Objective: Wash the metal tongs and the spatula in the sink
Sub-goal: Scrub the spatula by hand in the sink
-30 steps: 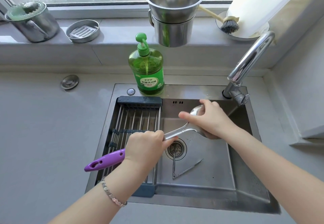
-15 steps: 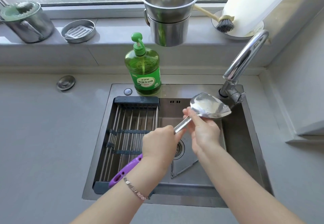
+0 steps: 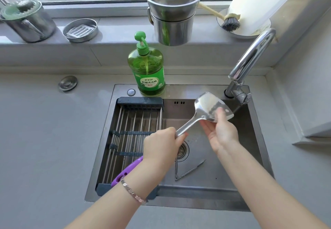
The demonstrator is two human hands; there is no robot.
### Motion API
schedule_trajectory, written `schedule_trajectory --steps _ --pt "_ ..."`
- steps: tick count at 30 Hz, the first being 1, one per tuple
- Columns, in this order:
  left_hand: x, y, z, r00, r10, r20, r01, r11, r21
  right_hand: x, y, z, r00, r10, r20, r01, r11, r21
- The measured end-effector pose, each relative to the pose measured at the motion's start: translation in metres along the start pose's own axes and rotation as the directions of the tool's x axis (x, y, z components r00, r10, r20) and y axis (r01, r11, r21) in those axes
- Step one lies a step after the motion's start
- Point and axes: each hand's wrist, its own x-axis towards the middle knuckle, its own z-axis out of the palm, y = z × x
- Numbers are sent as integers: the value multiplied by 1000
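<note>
The left hand [image 3: 161,146] is wrapped round the steel shaft of the purple-handled metal spatula [image 3: 207,103], holding its broad blade up over the stainless sink [image 3: 250,139], just below the chrome tap [image 3: 250,58]. No water is visible. The right hand [image 3: 221,135] lies palm-up, fingers fairly straight against the blade (blurred, so exact contact is unclear). Best to rub both faces and the neck — left grip steady. The thin metal tongs [image 3: 189,170] lie on the sink floor beside the drain.
</note>
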Motion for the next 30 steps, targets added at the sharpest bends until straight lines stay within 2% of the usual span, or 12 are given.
schedule_trajectory --steps 3,5,7,10,14,17,19,22,24,28,30 --pt "4 -8 -3 974 24 226 24 978 -206 9 -10 -1 994 35 -106 -33 999 17" --pt "6 -24 -5 911 23 411 105 952 -286 15 -15 -1 988 36 -151 -28 998 50" --pt "4 -40 -4 865 45 499 172 909 -380 19 -18 -1 986 25 -165 -9 995 97" --pt "-2 -47 -2 892 7 452 181 910 -372 13 -6 3 998 0 -56 5 995 95" --pt "-4 -35 3 947 -33 319 142 934 -327 -16 47 6 990 -3 142 23 991 -133" --pt "-3 -36 2 956 -34 291 129 941 -312 -29 66 1 969 56 239 19 954 -300" --pt "-4 -41 3 954 -41 297 139 938 -317 -22 55 2 966 59 252 13 962 -274" --pt "-5 -42 5 950 -69 304 164 939 -301 -7 32 9 989 5 146 10 994 -106" --pt "-5 -40 6 952 -101 290 187 939 -287 -10 36 10 985 24 170 -5 993 -114" --pt "-1 -44 6 956 -148 255 211 947 -242 -18 50 2 914 185 361 -17 907 -422" --pt "2 -49 5 955 -164 246 213 958 -191 -11 37 2 888 269 373 15 793 -609"
